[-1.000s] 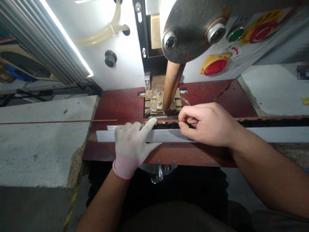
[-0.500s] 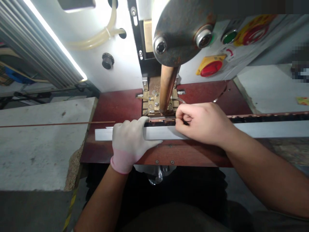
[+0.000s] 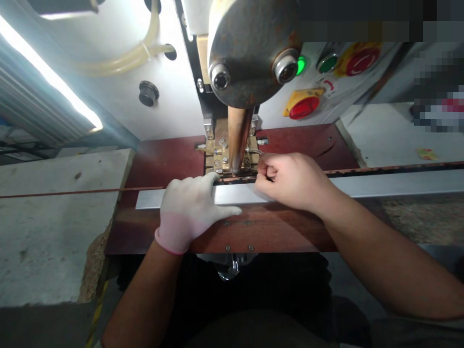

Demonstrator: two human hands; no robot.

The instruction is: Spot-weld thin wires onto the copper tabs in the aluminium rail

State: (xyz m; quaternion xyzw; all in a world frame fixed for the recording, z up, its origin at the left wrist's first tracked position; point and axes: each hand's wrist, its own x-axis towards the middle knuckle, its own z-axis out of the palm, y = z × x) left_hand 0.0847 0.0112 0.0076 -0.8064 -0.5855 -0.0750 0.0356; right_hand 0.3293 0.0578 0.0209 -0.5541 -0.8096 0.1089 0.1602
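My left hand (image 3: pixel 190 203), in a white knitted glove with a pink cuff, lies over a long pale metal bar (image 3: pixel 235 194). Its fingers curl over the bar's far side while the thumb stretches along the near edge. Bare and pinched closed, my right hand (image 3: pixel 290 181) is at the bar's back edge, just right of a copper rod (image 3: pixel 237 137). What its fingertips hold is hidden. Between the hands, a thin copper-coloured strip (image 3: pixel 237 180) runs along the back of the bar, with the rod's tip at it. Behind it sits a brass block (image 3: pixel 217 157) with screws.
A round steel machine head (image 3: pixel 253 58) carries the rod. On the right of the panel are a red rotary switch (image 3: pixel 303 107), a red stop button (image 3: pixel 362 62) and a lit green lamp (image 3: pixel 300 65). Another thin strip (image 3: pixel 83 192) extends left across a white board (image 3: pixel 43 232).
The machine head and rod have come down slightly, bringing the tip to the strip. The green lamp has lit up. Both hands keep nearly the same places on the bar; the view has shifted.
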